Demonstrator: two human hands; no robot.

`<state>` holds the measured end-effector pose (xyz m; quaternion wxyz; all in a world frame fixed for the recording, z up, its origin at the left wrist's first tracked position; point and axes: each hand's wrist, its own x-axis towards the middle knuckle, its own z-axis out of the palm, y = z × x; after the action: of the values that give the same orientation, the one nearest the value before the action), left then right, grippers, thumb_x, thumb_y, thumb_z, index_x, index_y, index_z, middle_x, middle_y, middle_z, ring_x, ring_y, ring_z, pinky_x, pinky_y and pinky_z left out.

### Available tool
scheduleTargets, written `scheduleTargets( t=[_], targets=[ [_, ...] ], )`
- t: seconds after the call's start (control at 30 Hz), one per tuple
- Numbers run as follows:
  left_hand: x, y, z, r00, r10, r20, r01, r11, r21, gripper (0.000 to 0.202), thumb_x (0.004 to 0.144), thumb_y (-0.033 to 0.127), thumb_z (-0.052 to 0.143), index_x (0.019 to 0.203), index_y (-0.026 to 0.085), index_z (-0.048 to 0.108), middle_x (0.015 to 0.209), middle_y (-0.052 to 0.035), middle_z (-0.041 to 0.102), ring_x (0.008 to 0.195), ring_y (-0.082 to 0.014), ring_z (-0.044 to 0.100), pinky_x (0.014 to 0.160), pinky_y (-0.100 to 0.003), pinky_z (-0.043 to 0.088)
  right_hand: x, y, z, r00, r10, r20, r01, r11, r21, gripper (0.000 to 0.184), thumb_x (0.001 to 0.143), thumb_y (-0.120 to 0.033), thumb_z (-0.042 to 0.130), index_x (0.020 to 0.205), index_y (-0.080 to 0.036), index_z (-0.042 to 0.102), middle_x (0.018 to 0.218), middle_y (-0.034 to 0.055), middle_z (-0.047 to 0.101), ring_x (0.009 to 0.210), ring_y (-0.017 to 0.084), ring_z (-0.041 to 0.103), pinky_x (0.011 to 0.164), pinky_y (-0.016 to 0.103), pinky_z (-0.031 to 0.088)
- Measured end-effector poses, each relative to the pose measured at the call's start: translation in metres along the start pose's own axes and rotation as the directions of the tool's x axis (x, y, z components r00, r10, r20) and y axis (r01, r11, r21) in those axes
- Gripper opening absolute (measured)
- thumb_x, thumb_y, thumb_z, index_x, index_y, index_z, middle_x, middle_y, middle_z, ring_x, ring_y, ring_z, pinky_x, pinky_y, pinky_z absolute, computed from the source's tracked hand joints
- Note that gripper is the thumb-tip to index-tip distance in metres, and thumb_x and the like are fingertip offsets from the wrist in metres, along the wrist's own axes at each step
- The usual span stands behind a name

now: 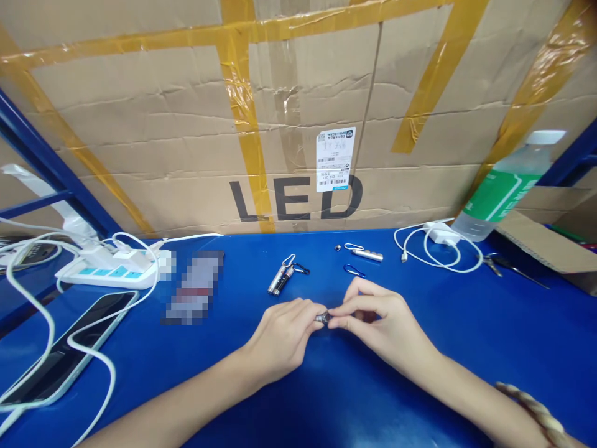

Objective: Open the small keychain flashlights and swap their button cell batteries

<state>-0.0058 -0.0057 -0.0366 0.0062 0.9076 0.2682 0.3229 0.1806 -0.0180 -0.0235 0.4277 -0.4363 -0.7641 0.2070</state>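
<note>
My left hand [285, 333] and my right hand [382, 323] meet over the blue table [466, 323], fingers pinched together on one small silver metal part [323, 318] held between them. Just beyond my hands lie two small silver keychain flashlights [280, 278] with clips, a third silver flashlight [366, 254] further back, a loose dark clip [353, 270] and a tiny dark piece [337, 247].
A white power strip [109, 269] with plugs and cables sits at left, a phone [69, 348] on a cable in front of it. A white charger and cord [436, 244], a plastic bottle [504, 190] and scissors [508, 267] lie at right. A taped cardboard wall [186, 137] stands behind.
</note>
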Motion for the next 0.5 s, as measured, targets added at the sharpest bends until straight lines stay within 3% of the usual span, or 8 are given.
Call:
scheduleTargets(
  t=[0.17,0.3,0.5],
  targets=[
    [-0.0007,0.0010,0.0019,1.000,0.027,-0.011,-0.027,1.000,0.012,0.024,0.093,0.016,0.030,0.089,0.014,0.053,0.067,-0.0025,0.059,0.059,-0.0144,0.053,0.053,-0.023,0.041,0.0016,0.0003,0.0017,0.984,0.173,0.052,-0.176,0.982,0.065,0.019,0.066,-0.039,0.072,0.064,-0.020,0.072,0.060,-0.0003,0.053,0.049,0.008,0.046,0.045,0.021,0.035],
    [-0.0006,0.0010,0.0027,0.999,-0.002,0.037,0.002,1.000,-0.006,0.022,0.092,0.016,0.032,0.090,0.015,0.053,0.071,-0.0023,0.061,0.061,-0.0146,0.054,0.056,-0.024,0.043,0.0003,0.0025,0.0014,0.976,0.212,0.055,-0.213,0.977,0.015,0.007,0.065,-0.028,0.074,0.062,-0.022,0.071,0.059,-0.0013,0.053,0.049,0.008,0.046,0.046,0.022,0.034],
    [-0.0010,0.0010,0.0028,0.997,-0.046,0.069,0.048,0.998,-0.037,0.021,0.093,0.016,0.032,0.094,0.015,0.053,0.075,-0.0024,0.063,0.064,-0.0152,0.057,0.059,-0.025,0.046,-0.0005,-0.0020,0.0036,0.972,0.230,0.042,-0.230,0.973,-0.004,0.013,0.067,-0.028,0.070,0.057,-0.020,0.066,0.060,-0.0013,0.054,0.047,0.008,0.044,0.045,0.022,0.033]
  ],
)
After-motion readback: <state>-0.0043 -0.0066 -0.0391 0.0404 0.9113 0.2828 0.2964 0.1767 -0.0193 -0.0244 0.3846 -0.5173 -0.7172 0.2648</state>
